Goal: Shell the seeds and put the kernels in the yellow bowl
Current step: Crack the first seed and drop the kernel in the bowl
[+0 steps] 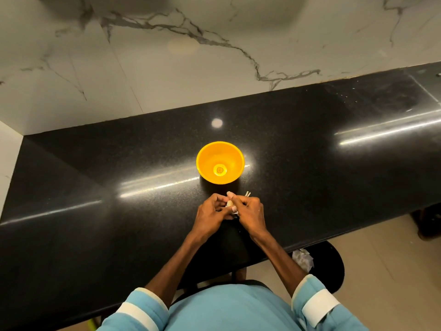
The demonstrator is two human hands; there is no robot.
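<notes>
The yellow bowl (235, 156) stands upright on the black counter (95, 187), with one small pale kernel at its bottom. Just in front of the bowl my left hand (211, 216) and my right hand (249, 216) meet, fingers curled, both pinching a small pale seed (229, 203) between their fingertips. Most of the seed is hidden by my fingers. A couple of thin pale shell bits (247, 193) lie on the counter beside my right hand.
A marble wall (167, 56) rises right behind the counter, and a side wall closes its left end. Below the counter's front edge to the right stands a black bin (334, 266) with crumpled paper (303, 258) in it.
</notes>
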